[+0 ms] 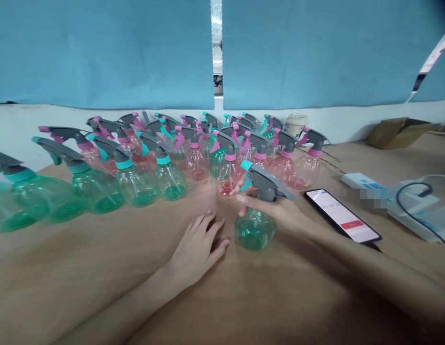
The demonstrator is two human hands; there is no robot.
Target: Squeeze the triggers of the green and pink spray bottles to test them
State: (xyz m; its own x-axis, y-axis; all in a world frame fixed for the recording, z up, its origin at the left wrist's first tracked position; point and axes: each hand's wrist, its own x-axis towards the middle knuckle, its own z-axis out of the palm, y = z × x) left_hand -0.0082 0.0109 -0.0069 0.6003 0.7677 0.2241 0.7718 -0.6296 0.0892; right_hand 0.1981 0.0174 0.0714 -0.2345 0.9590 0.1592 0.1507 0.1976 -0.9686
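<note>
My right hand is wrapped round the neck of a green spray bottle with a grey head and teal trigger, which stands on the brown table. My left hand lies flat on the table just left of that bottle, fingers spread, holding nothing. Behind them stand several green spray bottles at the left and several pink spray bottles in the middle.
A phone with a lit screen lies right of the held bottle. A white power strip with a black cable sits further right. A paper cup and a cardboard box stand by the blue curtain.
</note>
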